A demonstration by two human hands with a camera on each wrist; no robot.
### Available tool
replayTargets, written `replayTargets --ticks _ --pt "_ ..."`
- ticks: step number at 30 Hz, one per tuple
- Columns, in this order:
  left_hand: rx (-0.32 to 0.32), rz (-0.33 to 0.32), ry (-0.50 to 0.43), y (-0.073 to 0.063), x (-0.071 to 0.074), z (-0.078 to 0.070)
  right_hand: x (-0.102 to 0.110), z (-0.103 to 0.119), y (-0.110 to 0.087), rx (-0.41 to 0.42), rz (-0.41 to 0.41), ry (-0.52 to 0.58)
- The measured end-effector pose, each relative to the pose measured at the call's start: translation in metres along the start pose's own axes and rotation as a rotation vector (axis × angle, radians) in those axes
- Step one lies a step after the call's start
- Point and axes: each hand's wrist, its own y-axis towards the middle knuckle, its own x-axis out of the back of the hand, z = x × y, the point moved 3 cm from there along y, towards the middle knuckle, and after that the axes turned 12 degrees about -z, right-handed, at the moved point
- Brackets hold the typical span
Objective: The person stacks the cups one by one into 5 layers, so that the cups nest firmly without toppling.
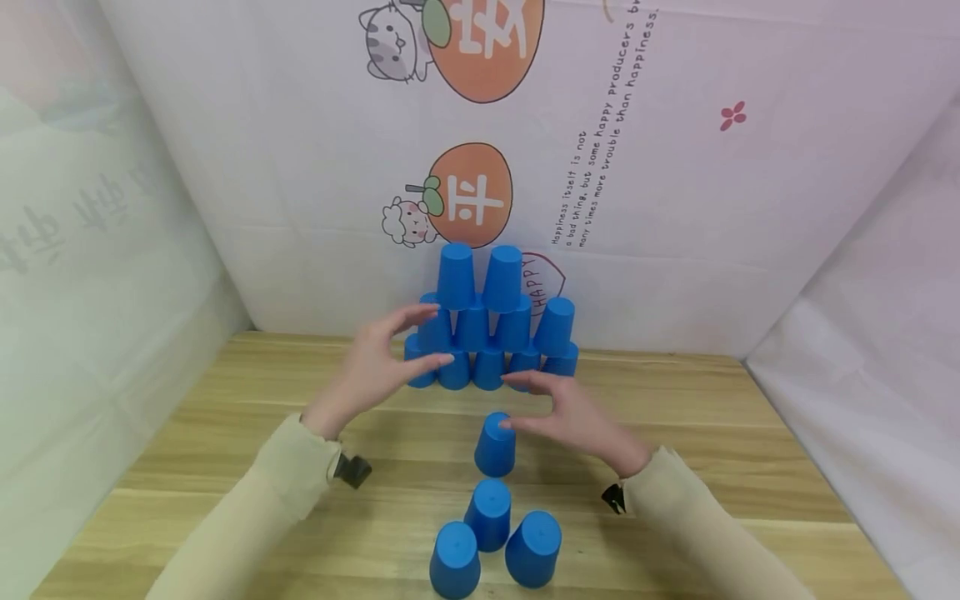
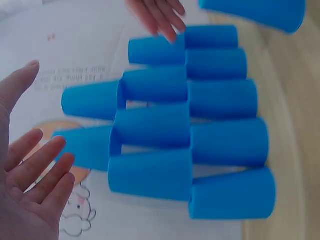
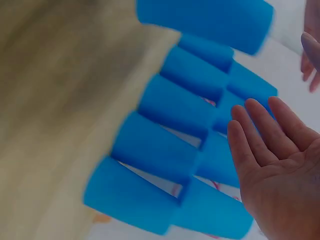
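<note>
Upside-down blue cups are stacked in a wall: several in the bottom row [image 1: 489, 369], several in the middle row [image 1: 472, 327], and a pair on top [image 1: 456, 275]. My left hand [image 1: 378, 358] is beside the wall's left part, thumb and fingers spread apart, holding nothing; its palm and loose fingers show in the left wrist view. Lower and to the right, my right hand [image 1: 566, 412] is also spread and holds nothing. Its thumb overlaps the top of a single blue cup [image 1: 495, 450] in the head view. The right wrist view shows the right fingers extended.
Three more upside-down cups stand nearer on the wooden table: a left one [image 1: 454, 562], a middle one [image 1: 489, 517] and a right one [image 1: 534, 550]. A white printed cloth [image 1: 645, 275] hangs behind the wall of cups, with white cloth at both sides.
</note>
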Motion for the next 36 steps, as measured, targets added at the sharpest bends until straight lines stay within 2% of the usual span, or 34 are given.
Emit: replayTargets --ticks 7,13,17,22,27,32,36 --pt "-0.008 0.063 0.011 -0.040 -0.014 -0.004 -0.017 -0.012 -0.008 0.003 0.043 0.042" --pt "-0.043 0.097 -0.037 -0.067 -0.025 -0.005 -0.024 -0.017 -0.013 -0.011 0.066 0.093" --pt "-0.054 0.149 -0.086 -0.085 -0.030 -0.005 -0.028 -0.019 -0.015 -0.021 0.069 0.102" --pt "-0.014 0.217 -0.126 -0.107 -0.032 -0.004 -0.032 -0.021 -0.017 -0.031 0.070 0.103" --pt "0.034 0.325 -0.173 -0.125 -0.035 -0.005 -0.036 -0.023 -0.017 -0.052 0.078 0.111" --pt "0.063 0.414 -0.220 -0.138 -0.037 -0.005 -0.040 -0.026 -0.019 -0.065 0.095 0.119" --pt "0.062 0.472 -0.276 -0.147 -0.041 -0.005 -0.042 -0.027 -0.020 -0.073 0.096 0.121"
